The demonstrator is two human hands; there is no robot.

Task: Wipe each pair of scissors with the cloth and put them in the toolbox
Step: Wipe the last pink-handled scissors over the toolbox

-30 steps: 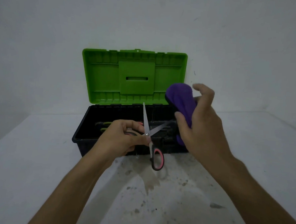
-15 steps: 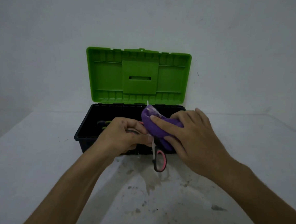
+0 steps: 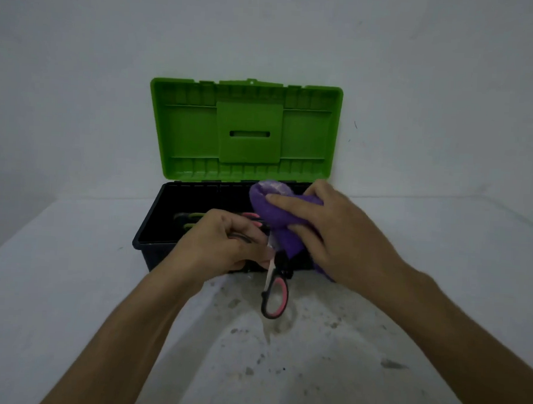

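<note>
My left hand [image 3: 226, 243] grips one handle of the pink-and-black scissors [image 3: 274, 298], whose other handle loop hangs down in front of the toolbox. My right hand [image 3: 334, 233] holds the purple cloth [image 3: 274, 214] wrapped over the scissor blades, which are hidden under it. Both hands are just above the front wall of the black toolbox [image 3: 152, 242], whose green lid [image 3: 247, 133] stands open against the wall. Inside the box at the left lies another pair of scissors with green-and-black handles [image 3: 187, 221].
The toolbox sits on a pale, stained floor [image 3: 281, 372] against a plain white wall [image 3: 268, 32]. Dark specks and dirt marks spread in front of the box between my forearms.
My right hand came down from the right with the cloth and closed it over the blades, then slid it up along them. The left hand kept its hold on the scissors.
</note>
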